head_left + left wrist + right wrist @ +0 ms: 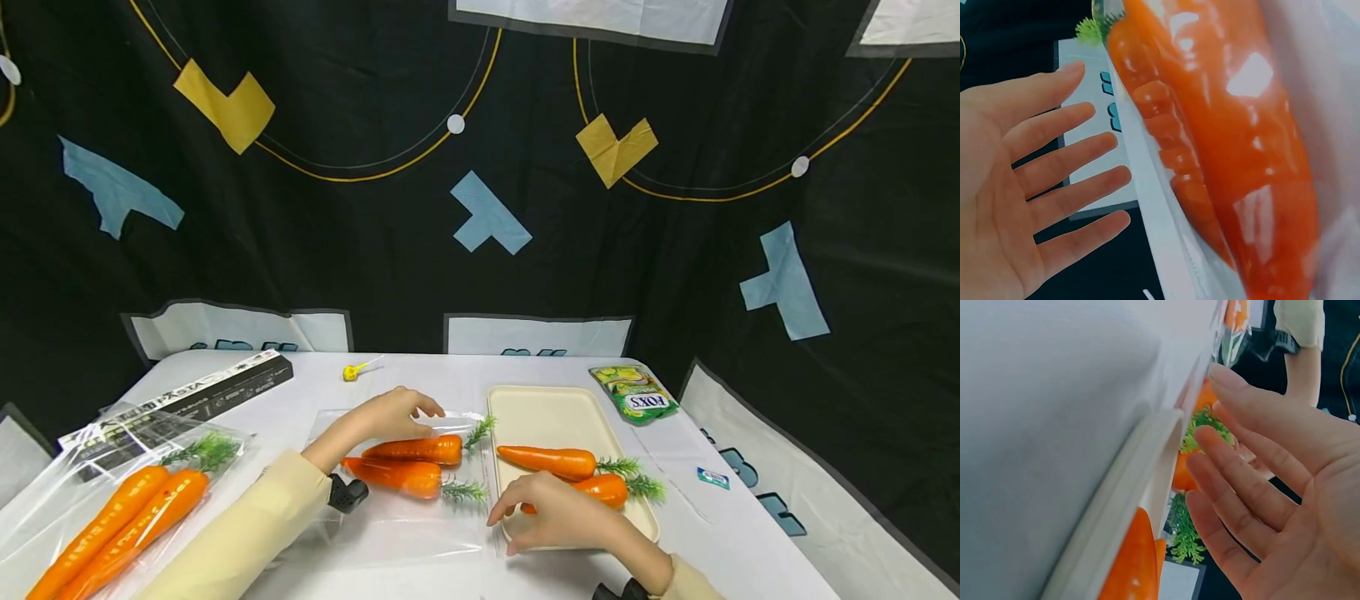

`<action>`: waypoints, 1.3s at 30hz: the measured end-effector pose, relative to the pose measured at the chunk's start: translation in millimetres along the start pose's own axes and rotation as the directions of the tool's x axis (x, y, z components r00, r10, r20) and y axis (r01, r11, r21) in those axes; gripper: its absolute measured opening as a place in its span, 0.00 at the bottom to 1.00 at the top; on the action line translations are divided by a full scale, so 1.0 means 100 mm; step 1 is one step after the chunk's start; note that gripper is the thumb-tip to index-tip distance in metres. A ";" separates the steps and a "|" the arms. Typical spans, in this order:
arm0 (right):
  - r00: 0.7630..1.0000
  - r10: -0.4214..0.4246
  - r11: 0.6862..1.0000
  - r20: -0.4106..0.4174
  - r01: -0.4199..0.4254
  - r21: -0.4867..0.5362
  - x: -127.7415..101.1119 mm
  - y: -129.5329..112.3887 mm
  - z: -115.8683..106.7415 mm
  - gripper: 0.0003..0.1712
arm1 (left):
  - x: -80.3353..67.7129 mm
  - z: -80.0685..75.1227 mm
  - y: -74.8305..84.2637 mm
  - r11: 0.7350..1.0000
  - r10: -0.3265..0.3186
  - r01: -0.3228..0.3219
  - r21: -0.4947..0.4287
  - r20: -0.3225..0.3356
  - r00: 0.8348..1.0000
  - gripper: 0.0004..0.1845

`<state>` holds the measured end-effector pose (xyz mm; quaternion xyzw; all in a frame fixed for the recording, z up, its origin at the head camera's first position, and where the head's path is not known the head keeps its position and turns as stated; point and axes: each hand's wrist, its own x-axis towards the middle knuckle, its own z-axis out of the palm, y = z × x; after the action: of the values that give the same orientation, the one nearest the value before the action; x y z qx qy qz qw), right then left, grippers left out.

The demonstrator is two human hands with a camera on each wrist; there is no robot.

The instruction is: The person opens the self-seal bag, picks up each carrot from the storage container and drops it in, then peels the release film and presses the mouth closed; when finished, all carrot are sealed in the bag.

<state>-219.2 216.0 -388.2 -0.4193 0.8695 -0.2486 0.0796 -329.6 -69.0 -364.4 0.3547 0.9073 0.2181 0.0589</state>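
Two toy carrots (416, 450) with green tops lie in the middle with a clear plastic bag (420, 537), their tops pointing right. My left hand (397, 414) is over the far side of these carrots, holding nothing. In the left wrist view its fingers (1079, 175) are spread and straight beside a shiny carrot (1272, 156). To the right, a cream tray (543, 412) holds two more carrots (551, 460). My right hand (558, 508) hovers over the tray's near left part and partly hides the nearer carrot. Its fingers (1241, 506) are loosely bent around nothing.
Another clear bag with two carrots (127, 525) lies at the left front. Behind it is a long black-and-white box (187, 408). A small yellow item (350, 372) sits at the back. A green Fox's packet (633, 393) and a small packet (713, 477) lie at right.
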 end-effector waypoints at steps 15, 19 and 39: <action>0.992 -0.117 0.979 -0.038 0.108 -0.175 0.11 0.01 0.13 0.08 | 0.18 0.11 -0.07 1.000 -0.016 0.016 -0.025 0.013 1.000 0.14; 0.990 -0.130 0.977 -0.060 0.117 -0.179 0.11 0.02 0.12 0.06 | 0.23 0.15 -0.07 0.999 -0.026 0.026 -0.021 0.010 1.000 0.13; 0.937 -0.117 0.988 -0.328 0.076 -0.136 0.05 0.08 0.01 0.10 | 0.16 0.17 -0.10 0.990 0.014 -0.037 -0.135 -0.163 0.987 0.04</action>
<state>-227.0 215.7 -392.8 -0.4173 0.8621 -0.2669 -0.1071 -343.3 -58.3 -383.1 0.3426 0.8873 0.3087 0.0067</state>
